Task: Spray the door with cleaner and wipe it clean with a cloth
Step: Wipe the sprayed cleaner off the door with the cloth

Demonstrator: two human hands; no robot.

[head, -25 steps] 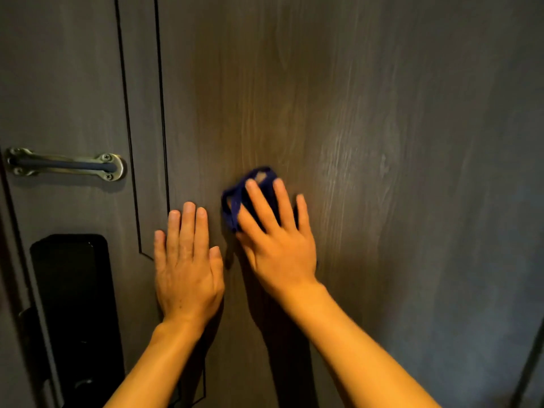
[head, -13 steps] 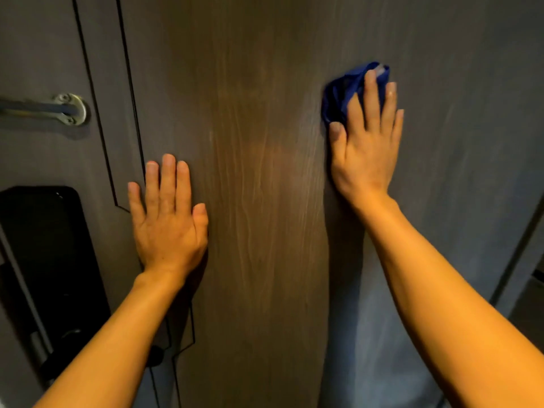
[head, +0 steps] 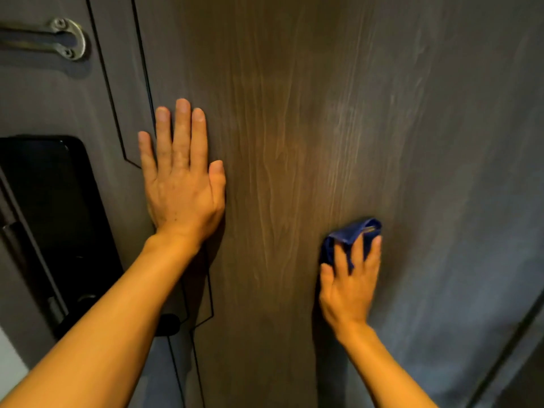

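Presently, left hand: the left hand (head: 182, 184) lies flat on the door (head: 294, 113), palm down, four fingers straight and close together pointing up, thumb tucked near the palm's right edge.
Left arm: bare forearm rises from the lower left corner, wrist nearly straight.
Right hand: the right hand (head: 350, 287) presses a cloth (head: 350, 235) against the door, fingers slightly spread and pointing up, laid over the fabric rather than pinching it.
Right arm: bare forearm comes up from the bottom edge right of centre, angled leftward toward the wrist.
Cloth: dark blue, bunched, showing above and between the right fingertips, touching the door surface, lower than the left hand and well apart from it to the right.
Door: dark wood-grain panel filling the view, with thin black inlaid lines just left of the left hand.
Lock panel: a black glossy lock panel (head: 53, 219) sits at the left edge, beside the left forearm.
Latch: a metal latch (head: 63, 38) is fixed at the upper left.
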